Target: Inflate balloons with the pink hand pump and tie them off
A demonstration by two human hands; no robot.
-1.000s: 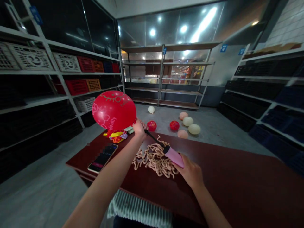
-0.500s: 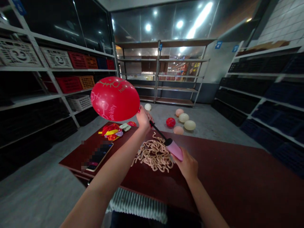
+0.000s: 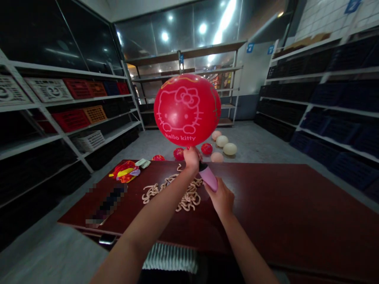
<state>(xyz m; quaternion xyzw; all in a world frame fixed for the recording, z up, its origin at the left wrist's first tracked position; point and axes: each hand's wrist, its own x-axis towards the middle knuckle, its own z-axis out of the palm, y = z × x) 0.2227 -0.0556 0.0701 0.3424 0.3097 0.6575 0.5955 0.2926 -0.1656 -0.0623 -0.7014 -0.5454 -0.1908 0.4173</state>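
Observation:
A big red balloon [image 3: 187, 109] with a white cat print floats upright above the dark red table [image 3: 281, 213]. My left hand [image 3: 192, 157] is closed around its neck, pinching it onto the black nozzle of a pink hand pump [image 3: 209, 177]. My right hand [image 3: 220, 199] grips the lower end of that pump, which tilts up toward the balloon. A loose heap of pale long uninflated balloons [image 3: 177, 192] lies on the table just under both hands.
A phone [image 3: 107, 205] lies near the table's left front edge. Coloured flat balloons [image 3: 124, 172] sit at its far left corner. Several inflated red and cream balloons [image 3: 222, 146] rest on the floor beyond. Shelving with crates [image 3: 71, 118] lines both sides.
The balloon swung from the left to straight up in front of me, turning its printed face my way. My left hand and the pump rose and moved toward the centre.

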